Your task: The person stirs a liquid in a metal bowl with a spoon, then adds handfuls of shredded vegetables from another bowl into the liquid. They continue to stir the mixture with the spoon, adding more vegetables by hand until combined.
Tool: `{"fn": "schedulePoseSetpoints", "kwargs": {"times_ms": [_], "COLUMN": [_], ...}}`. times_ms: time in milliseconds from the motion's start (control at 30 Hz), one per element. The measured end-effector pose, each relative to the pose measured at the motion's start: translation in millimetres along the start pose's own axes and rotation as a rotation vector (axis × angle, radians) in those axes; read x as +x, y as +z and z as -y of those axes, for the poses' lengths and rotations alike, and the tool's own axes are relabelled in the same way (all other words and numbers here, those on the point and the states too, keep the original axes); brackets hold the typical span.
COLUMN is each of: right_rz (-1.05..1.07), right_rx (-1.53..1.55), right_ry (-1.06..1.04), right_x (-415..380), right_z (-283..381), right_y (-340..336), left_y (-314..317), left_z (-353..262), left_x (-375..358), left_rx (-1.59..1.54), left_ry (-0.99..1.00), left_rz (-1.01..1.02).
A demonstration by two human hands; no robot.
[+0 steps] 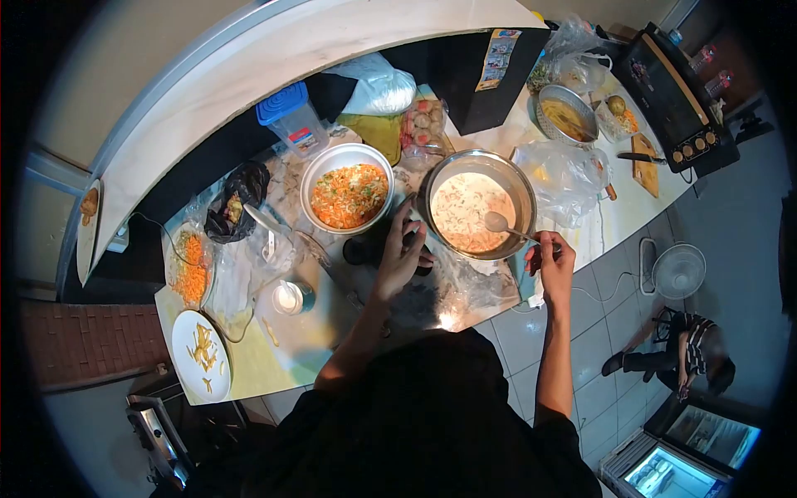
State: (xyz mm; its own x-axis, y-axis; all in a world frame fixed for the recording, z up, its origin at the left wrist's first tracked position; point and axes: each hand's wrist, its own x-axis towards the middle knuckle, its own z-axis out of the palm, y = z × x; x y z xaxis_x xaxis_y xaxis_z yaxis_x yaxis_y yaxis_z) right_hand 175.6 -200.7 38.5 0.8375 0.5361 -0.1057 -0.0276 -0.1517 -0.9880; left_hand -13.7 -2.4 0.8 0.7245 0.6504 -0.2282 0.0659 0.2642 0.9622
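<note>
My right hand (554, 259) is closed round the handle of a metal spoon (496, 222). The spoon's bowl rests at the surface of a creamy, lumpy mixture (465, 203) inside a large steel pot (525, 187). To the left of this pot my left hand (402, 259) hovers with its fingers apart, over a dark object (362, 249) partly hidden behind it. Beyond that hand stands a white bowl (309, 207) filled with orange shredded carrot mixed with pale and green bits (349, 195).
A blue-lidded plastic container (292, 124), a bag of round items (423, 129) and a plastic bag (560, 183) surround the pots. A white plate (217, 386), an open jar (290, 297) and shredded carrot (191, 270) lie left. A knife (638, 157) and an oven (677, 100) are right. A person (693, 353) sits beyond.
</note>
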Motion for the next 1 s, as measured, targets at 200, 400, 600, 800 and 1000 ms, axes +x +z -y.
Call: {"fn": "schedulePoseSetpoints", "kwargs": {"times_ms": [200,400,600,800,1000], "right_rz": [-0.017,-0.195,0.164,0.562,0.706], "right_rx": [-0.242,-0.544,0.661,1.265,1.187], "right_ry": [-0.059,-0.272,-0.299,0.051,0.117], "right_x": [4,-9,-12,-34,-46], "right_z": [9,51,64,71,53], "right_y": [-10,-23,32,112,146], "left_y": [-12,-21,-1,10,-10], "left_z": [-18,-19,-30,-48,-29], "left_x": [-12,-18,-25,-48,-49], "left_rx": [0.021,-0.045,-0.005,0.015,0.158], "left_ry": [0.043,0.080,0.099,0.135,0.354], "left_rz": [-0.027,0.050,0.125,0.298,0.091]}}
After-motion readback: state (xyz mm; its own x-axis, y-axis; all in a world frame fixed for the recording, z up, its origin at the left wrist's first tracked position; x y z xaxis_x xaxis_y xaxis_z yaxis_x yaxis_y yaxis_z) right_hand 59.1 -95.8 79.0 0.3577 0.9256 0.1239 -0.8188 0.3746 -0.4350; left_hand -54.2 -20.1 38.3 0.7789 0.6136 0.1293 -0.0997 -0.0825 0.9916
